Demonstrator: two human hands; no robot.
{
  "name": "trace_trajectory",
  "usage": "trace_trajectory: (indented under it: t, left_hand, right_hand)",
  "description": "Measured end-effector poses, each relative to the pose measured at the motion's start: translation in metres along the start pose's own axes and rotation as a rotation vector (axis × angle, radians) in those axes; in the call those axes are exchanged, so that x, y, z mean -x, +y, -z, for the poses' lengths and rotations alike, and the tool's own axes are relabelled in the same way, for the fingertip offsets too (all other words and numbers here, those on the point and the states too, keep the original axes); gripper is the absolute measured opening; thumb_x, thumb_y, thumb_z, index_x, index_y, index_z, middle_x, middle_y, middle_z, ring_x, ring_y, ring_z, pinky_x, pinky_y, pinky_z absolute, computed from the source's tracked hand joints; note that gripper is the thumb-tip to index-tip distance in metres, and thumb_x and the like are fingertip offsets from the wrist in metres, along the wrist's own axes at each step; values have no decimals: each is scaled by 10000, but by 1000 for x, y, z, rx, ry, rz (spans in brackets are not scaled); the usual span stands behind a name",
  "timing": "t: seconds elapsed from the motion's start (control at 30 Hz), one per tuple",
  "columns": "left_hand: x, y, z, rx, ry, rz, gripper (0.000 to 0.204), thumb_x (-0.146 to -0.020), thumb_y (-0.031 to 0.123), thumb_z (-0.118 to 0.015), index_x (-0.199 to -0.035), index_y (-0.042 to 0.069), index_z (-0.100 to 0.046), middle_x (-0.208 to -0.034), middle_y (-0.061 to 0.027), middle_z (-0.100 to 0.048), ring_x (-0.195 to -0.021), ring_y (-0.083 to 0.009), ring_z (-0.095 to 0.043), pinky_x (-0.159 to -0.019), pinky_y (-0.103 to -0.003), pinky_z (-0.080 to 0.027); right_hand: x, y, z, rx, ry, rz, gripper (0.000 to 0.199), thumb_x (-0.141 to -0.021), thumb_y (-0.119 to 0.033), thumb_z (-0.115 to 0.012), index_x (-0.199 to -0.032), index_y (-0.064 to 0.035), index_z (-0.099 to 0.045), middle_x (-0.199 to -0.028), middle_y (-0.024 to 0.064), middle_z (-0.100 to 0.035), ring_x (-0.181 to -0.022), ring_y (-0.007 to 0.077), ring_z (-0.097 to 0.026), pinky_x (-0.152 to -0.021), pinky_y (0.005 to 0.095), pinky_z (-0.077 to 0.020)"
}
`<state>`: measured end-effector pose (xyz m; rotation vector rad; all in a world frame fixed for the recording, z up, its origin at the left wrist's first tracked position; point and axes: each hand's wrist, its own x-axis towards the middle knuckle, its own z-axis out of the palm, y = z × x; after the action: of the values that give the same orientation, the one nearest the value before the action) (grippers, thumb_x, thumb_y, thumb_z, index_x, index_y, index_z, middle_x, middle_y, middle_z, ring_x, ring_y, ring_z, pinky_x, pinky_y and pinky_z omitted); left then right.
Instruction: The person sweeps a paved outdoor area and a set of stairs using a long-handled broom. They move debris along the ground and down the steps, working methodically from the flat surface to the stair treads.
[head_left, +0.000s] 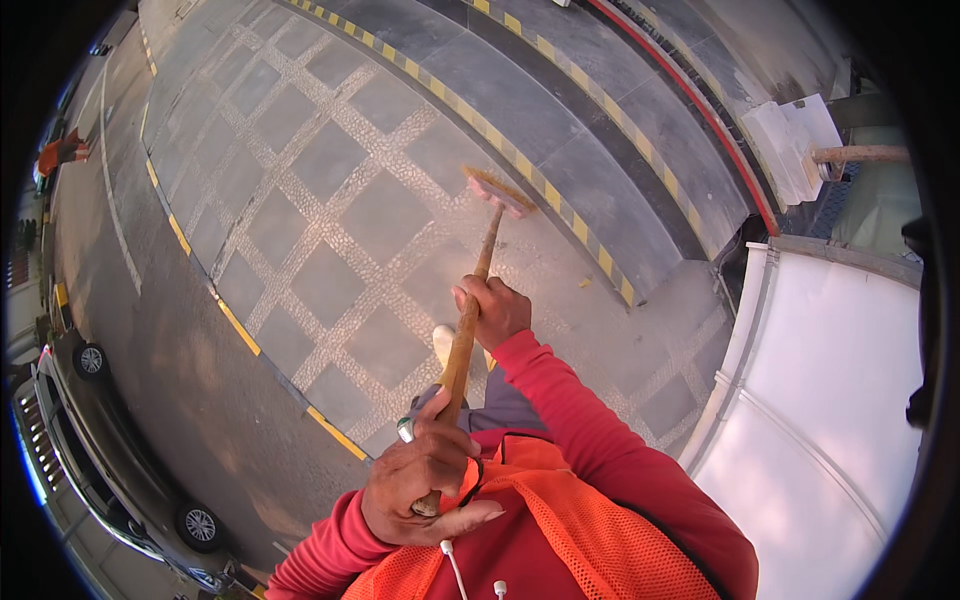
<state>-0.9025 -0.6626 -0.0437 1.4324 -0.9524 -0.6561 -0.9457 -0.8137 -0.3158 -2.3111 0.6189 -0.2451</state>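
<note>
A push broom with a long wooden handle slants away from my body. Its head, pinkish with yellow bristles, rests on the paving close to the striped lowest step edge. My right hand is wrapped round the handle partway down. Near my chest, my left hand closes around the upper end, whose tip sticks out below the fingers. A ring with a stone shows on the left hand. Part of a light shoe is visible beside the handle.
Grey steps with yellow-black edges rise at the right. A white panel stands at the lower right. Along the left, a yellow-black kerb separates the patterned paving from a road with a dark car. A person in orange is far left.
</note>
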Motion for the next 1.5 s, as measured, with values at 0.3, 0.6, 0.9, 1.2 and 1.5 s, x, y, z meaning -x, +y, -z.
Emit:
trace_trajectory:
  t: [0.3, 0.6, 0.9, 1.2, 1.5]
  left_hand:
    - [17, -86, -25, 81, -268, 55, 297, -924, 1, -724, -750, 85, -498, -681, -39, -515, -668, -237, -579, -1187, -570, -356]
    - [37, -3, -4, 147, -186, -103, 344, -854, 77, -842, -706, 118, -534, -690, -30, -578, -765, -220, -651, -1107, -600, -448]
    - [32, -96, -24, -55, -52, 72, 215, -938, 93, -778, -813, 63, -607, -789, -49, -619, -820, -239, -661, -1187, -541, -360]
    - [48, 7, 2, 127, -131, 33, 335, -880, 147, -867, -733, 74, -575, -766, -34, -571, -790, -215, -637, -1133, -542, -423]
    - [28, -69, 5, -127, 7, 214, 370, -931, 137, -816, -689, 54, -548, -700, -18, -547, -695, -212, -574, -1182, -532, -349]
  right_hand:
    - [26, 68, -6, 124, -161, -177, 207, -1005, -363, -647, -1051, -161, -638, -927, 158, -716, -776, 411, -724, -674, 522, -584]
    - [67, 0, 25, -2, -24, -48, 148, -993, -286, -669, -1000, -139, -646, -878, 140, -677, -760, 376, -710, -642, 500, -580]
    - [-30, 47, -44, -17, -153, 36, 140, -952, -225, -688, -1085, -185, -668, -974, 139, -638, -857, 392, -691, -732, 507, -571]
    - [69, -7, 23, -54, -151, -73, 195, -866, -190, -747, -1052, -156, -701, -963, 120, -635, -830, 380, -692, -723, 493, -572]
    - [-43, -8, -79, -71, -427, 77, 229, -850, -165, -766, -1055, -206, -673, -1062, 127, -614, -922, 358, -698, -783, 461, -571]
